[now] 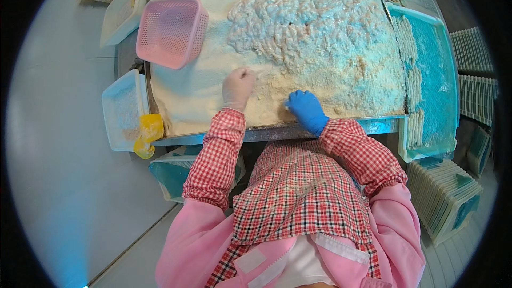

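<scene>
My left hand [239, 88], in a thin clear glove, is closed with fingers curled together over a bed of pale breading crumbs [186, 96]. Whatever it may grip is too small to make out. My right hand [306, 111], in a blue glove, has its fingers curled down at the crumbs near the table's front edge; what lies under them is hidden. Ahead of both hands spreads a heap of wet, pale raw strips [304, 18], its nearer side dusted with crumbs. A pink perforated basket [172, 32] rests on the crumbs to the left.
At the table's right side stands a blue-green tray [434, 74] with coated strips [415, 88] in rows along its near side. Stacked trays [445, 197] stand lower right. On the left are a white bin [125, 106] and a yellow bag or cloth [149, 133]. A metal rim [266, 133] edges the table.
</scene>
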`<state>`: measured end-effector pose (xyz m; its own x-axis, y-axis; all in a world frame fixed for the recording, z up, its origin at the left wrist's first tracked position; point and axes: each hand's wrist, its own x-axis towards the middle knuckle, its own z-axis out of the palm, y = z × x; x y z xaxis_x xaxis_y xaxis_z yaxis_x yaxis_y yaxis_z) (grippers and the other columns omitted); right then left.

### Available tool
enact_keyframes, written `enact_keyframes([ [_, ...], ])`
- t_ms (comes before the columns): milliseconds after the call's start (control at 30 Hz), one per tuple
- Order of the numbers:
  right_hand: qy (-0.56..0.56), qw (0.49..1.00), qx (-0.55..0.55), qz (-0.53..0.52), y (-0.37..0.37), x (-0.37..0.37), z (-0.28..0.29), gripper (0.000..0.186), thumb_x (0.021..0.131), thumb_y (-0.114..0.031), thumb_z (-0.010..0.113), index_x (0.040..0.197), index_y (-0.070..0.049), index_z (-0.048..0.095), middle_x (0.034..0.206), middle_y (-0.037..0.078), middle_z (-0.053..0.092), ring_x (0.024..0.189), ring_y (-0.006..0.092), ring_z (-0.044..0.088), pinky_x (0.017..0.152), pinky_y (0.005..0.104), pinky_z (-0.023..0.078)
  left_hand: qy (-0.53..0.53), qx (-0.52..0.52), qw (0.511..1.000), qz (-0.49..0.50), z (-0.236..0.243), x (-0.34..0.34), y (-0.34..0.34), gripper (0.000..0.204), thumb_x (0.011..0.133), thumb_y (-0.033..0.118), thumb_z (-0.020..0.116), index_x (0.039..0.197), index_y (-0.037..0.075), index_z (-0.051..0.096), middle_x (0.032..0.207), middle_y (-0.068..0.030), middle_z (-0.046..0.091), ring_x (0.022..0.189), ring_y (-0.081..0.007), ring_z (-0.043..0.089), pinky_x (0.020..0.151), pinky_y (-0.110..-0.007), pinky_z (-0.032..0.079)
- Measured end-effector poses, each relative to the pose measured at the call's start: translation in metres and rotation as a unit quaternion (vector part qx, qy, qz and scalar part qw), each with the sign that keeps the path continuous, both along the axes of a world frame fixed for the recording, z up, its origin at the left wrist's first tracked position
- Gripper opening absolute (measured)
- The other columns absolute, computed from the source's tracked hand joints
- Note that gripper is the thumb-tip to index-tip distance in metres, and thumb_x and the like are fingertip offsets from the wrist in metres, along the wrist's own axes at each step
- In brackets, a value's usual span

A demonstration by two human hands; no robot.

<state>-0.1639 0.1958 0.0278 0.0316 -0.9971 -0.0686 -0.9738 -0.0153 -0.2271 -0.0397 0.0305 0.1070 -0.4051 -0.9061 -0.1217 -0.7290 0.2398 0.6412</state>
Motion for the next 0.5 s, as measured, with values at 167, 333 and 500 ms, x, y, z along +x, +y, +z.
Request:
enact_keyframes([
  [167, -0.365, 0.908, -0.051, -0.201, 0.010, -0.045, 0.021, 0.018, 0.088, -0.019, 0.060, 0.095, -0.004, 0.066, 0.088, 0.009, 0.066, 0.079, 0.0223, 0.062, 0.069, 0.0348, 0.050, -0.075, -0.117, 0.974, -0.180, -0.032, 0.021, 0.010, 0.021, 0.078, 0.020, 0.067, 0.092, 0.004, 0.067, 0.101, -0.0133, 0.065, 0.095, -0.0225, 0.061, 0.081, -0.038, 0.050],
  [333, -0.707, 0.605, -0.103, -0.352, 0.032, -0.089, 0.021, 0.024, 0.093, -0.025, 0.059, 0.101, -0.004, 0.065, 0.089, 0.004, 0.066, 0.079, 0.0136, 0.061, 0.072, 0.0283, 0.048, -0.175, -0.058, 0.939, -0.289, -0.045, 0.026, 0.023, 0.042, 0.074, 0.017, 0.067, 0.113, 0.003, 0.060, 0.107, -0.0160, 0.063, 0.097, -0.0319, 0.060, 0.085, -0.039, 0.049],
  [500, -0.718, 0.586, -0.013, -0.376, 0.040, -0.082, 0.024, 0.019, 0.093, -0.019, 0.057, 0.106, -0.006, 0.058, 0.091, 0.005, 0.066, 0.079, 0.0123, 0.060, 0.071, 0.0277, 0.049, -0.082, -0.136, 0.923, -0.350, -0.052, 0.004, 0.035, 0.043, 0.076, 0.017, 0.067, 0.117, 0.005, 0.059, 0.110, -0.0141, 0.062, 0.099, -0.0324, 0.059, 0.085, -0.040, 0.048],
])
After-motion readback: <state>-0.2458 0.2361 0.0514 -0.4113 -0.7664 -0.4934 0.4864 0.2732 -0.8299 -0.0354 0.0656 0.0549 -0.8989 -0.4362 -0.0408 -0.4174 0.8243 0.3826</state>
